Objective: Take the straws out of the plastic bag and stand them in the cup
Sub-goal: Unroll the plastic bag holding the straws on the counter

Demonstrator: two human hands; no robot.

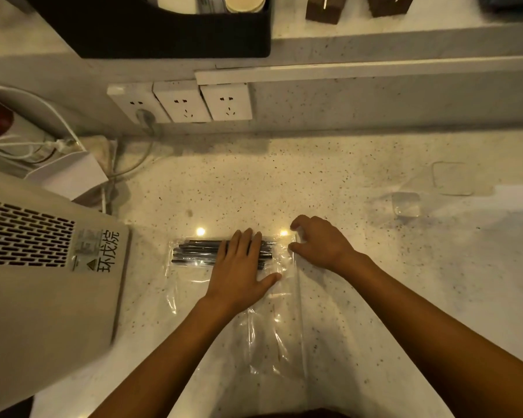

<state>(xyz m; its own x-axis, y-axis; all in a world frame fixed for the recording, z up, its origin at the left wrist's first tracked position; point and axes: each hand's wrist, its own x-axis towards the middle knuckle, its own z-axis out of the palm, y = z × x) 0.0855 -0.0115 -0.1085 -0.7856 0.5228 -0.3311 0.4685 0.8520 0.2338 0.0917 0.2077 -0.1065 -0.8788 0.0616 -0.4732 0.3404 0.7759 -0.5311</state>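
Observation:
A clear plastic bag (194, 276) lies flat on the speckled counter (254, 182), and several black straws (194, 251) lie sideways inside its far end. My left hand (239, 270) presses flat on the bag over the straws, fingers straight. My right hand (317, 239) is at the bag's right edge with fingers and thumb curled; it seems to pinch the plastic there. A small clear cup (406, 204) stands on the counter to the far right, apart from both hands.
A beige vented machine (43, 282) fills the left side, close to the bag. Cables and a white box (70, 173) lie behind it. Wall sockets (181, 101) sit on the backsplash. A black tray (163, 28) and wooden blocks (323, 7) stand on the upper ledge.

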